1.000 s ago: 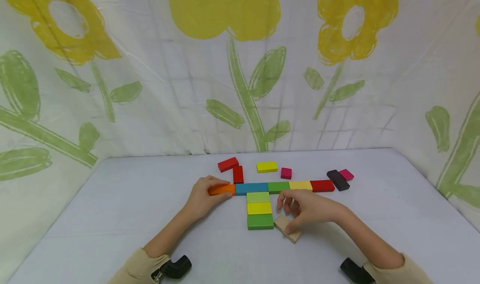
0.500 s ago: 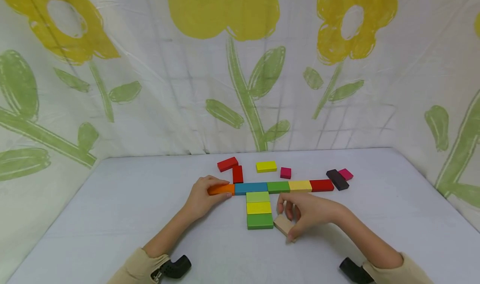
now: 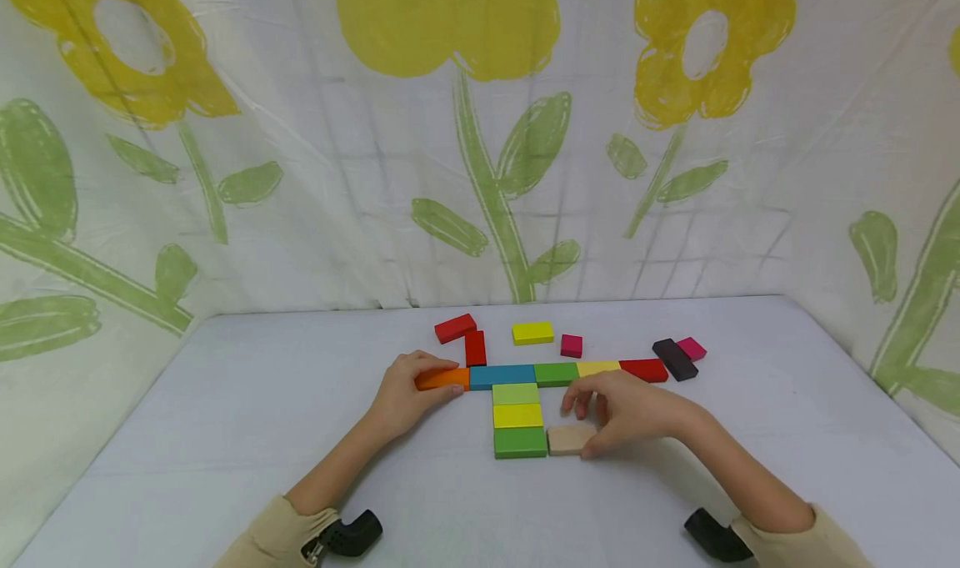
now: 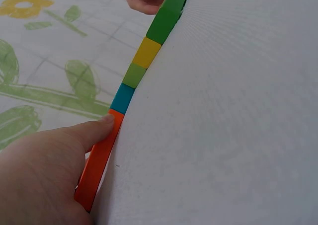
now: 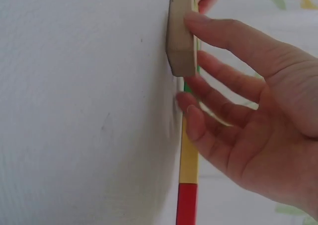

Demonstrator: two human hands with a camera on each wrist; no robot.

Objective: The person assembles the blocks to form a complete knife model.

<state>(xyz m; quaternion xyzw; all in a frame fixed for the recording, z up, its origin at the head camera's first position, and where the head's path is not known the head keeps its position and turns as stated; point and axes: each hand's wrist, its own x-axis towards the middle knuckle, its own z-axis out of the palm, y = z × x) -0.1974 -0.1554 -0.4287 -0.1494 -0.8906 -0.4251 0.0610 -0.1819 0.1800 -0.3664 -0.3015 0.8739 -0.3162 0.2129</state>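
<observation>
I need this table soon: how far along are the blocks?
Looks done: the five-block row, orange block to red block, and three blocks leading nearer. In hand: the right hand touches a plain wooden block beside them; the left hand pinches the orange block. Perhaps left: adding the loose yellow block behind the row.

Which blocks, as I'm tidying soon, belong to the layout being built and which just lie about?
Likely the job:
Row: orange block, blue block, green block, pale yellow block, red block
Column: lime block, yellow block, wide green block
Beside it: wooden block, touched by right hand

Apparently lying about:
two far red blocks, far yellow block, two pink blocks, black block
</observation>
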